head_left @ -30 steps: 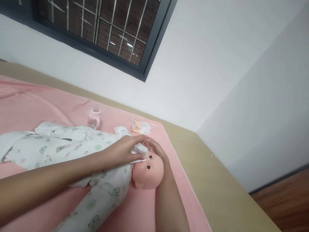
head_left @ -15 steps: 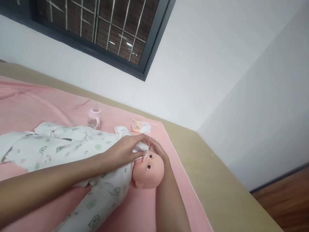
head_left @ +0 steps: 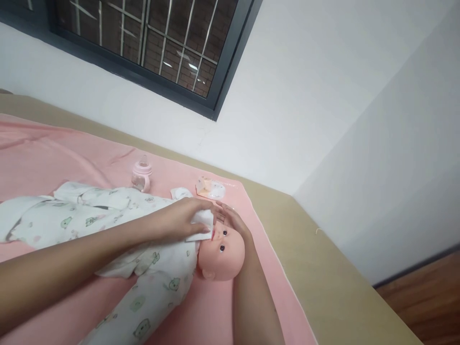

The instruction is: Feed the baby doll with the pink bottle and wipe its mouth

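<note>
A pale-pink handled baby bottle (head_left: 141, 176) stood upright on the pink sheet (head_left: 46, 163), a small patterned packet (head_left: 211, 188) lying near it. Beyond them, a dark-framed window (head_left: 154, 48) interrupted the white wall (head_left: 280, 120).

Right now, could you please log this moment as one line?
left hand: pinches wipe beside doll's mouth | right hand: beside doll's head | bottle: on pink sheet

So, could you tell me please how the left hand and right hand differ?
The left hand pinches a white cloth near the doll; the right hand, fingers extended, curves beside its head. The left forearm crosses its clothes; the right forearm doesn't. Both hands are bare.
</note>
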Available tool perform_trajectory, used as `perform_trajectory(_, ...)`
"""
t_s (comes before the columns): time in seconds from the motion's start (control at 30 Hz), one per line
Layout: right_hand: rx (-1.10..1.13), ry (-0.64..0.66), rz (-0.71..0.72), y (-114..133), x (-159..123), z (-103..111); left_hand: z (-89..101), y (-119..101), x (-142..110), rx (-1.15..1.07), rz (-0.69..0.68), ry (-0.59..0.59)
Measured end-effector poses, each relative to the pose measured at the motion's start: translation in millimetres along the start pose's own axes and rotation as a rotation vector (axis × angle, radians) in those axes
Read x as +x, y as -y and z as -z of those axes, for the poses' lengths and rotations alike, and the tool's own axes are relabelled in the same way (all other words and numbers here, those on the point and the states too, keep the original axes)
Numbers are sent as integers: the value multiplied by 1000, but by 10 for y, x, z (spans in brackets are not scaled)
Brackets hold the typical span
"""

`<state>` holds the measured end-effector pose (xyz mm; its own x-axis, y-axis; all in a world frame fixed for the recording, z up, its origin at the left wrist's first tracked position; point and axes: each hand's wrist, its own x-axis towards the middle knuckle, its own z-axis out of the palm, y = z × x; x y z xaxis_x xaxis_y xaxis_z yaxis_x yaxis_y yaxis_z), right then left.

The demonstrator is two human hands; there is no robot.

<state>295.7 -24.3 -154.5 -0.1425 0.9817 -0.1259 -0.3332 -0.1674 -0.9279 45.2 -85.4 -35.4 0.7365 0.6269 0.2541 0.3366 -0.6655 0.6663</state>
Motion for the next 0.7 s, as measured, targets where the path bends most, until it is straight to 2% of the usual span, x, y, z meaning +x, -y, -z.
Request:
perform_trajectory(0.3, -30, -33, 29, 20, -105, -89, -128, 70, 12, -34, -57, 21)
perform_trajectory(0.57, -15, -28, 15, 22, -89, -73, -104, 62, 13, 61, -28, 3)
perform_trajectory(0.7, -18, -25, 12, 15, -61, -54, -102, 79, 17, 52, -70, -20)
